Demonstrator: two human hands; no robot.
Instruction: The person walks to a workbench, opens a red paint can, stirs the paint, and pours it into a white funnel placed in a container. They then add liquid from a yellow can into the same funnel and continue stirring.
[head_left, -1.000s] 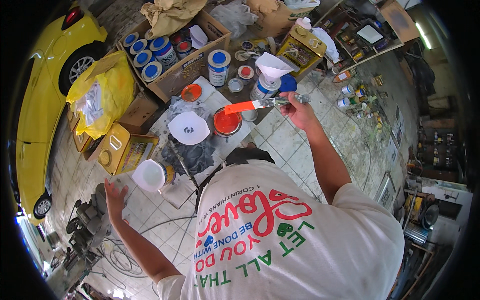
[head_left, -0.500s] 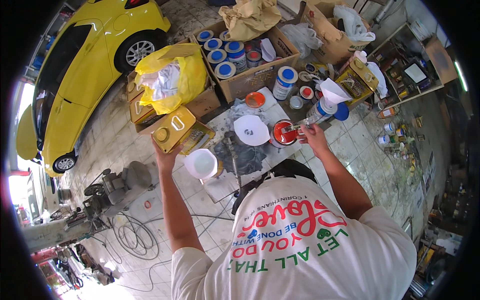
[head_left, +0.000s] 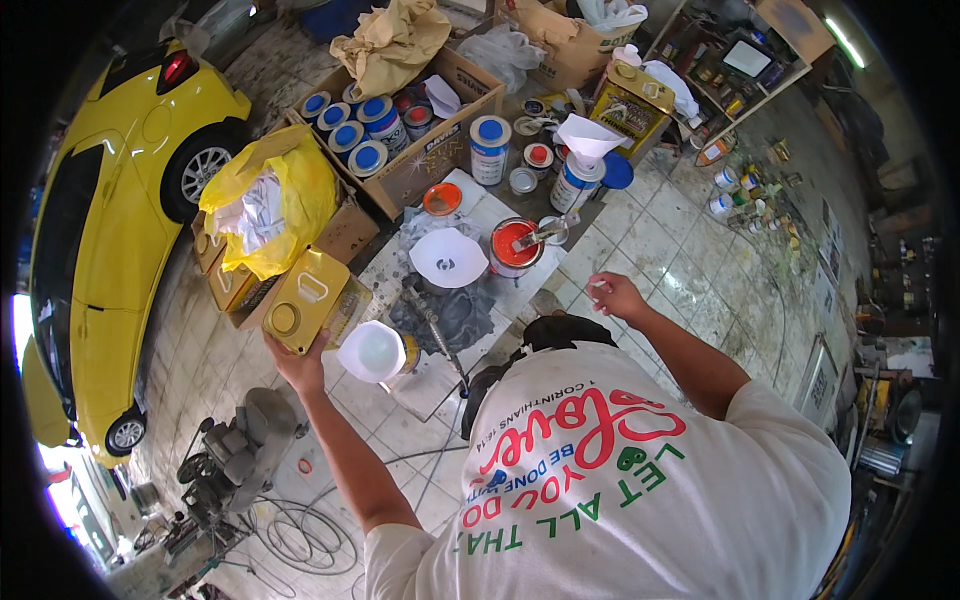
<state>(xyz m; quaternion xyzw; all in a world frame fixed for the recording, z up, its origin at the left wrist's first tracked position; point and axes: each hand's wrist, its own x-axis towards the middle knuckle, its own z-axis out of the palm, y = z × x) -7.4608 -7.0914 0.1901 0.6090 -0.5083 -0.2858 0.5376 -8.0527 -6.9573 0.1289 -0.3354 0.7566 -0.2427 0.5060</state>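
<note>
My left hand (head_left: 300, 365) grips the near end of a yellow rectangular metal tin (head_left: 318, 292) with a round cap and a carrying handle. Off to the right, my right hand (head_left: 615, 297) hangs over the tiled floor, loosely curled with fingers apart, holding nothing I can see. An open can of red paint (head_left: 507, 236) stands on the pale board between my hands. Across its rim lies a paintbrush (head_left: 545, 232). Beside it are a white paper strainer (head_left: 448, 258), a white tub with pale liquid (head_left: 375, 352) and a spray gun (head_left: 430, 318) on a dark cloth.
A cardboard box (head_left: 400, 175) of blue-lidded cans stands behind the board, next to a yellow plastic bag (head_left: 300, 215). More cans (head_left: 490, 150) stand at the back right. A yellow car (head_left: 110, 250) fills the left. A hose (head_left: 300, 530) coils on the floor.
My right hand has let go of the paintbrush, now resting on the paint can, and drawn back to the right. My left hand stays on the tin. The view has shifted.
</note>
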